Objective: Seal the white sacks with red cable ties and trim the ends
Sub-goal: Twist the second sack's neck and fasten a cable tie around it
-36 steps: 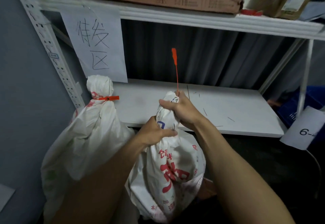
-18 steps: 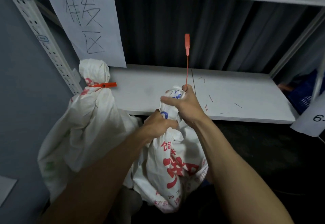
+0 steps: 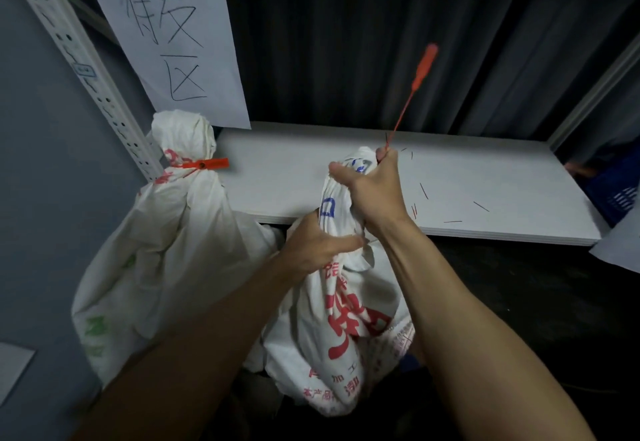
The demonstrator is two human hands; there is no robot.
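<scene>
The long white shelf board (image 3: 311,177) runs across the far side, with a perforated white upright post (image 3: 86,76) at far left and a hand-lettered paper sheet (image 3: 173,35) hanging over its left end. To the left leans the sealed white sack (image 3: 156,250), its neck cinched by a fastened red cable tie (image 3: 204,164). The task's thing, the unsealed white woven sack with red print (image 3: 346,329), hangs near us, just in front of the shelf's near edge.

Our left hand (image 3: 318,246) curls its fingers round the neck low down. Our right hand (image 3: 374,191) fists the gathered top above it and pinches the foot of a loose red cable tie (image 3: 412,90), which stands up, leaning right.

We judge the step to be gathering the neck. The left grip should stay tight so the bunch holds, and then the right can loop the tie just below it. Open room lies to the right, while the sealed sack crowds the left. Short red offcuts (image 3: 424,191) lie on the shelf just beyond the right hand.
</scene>
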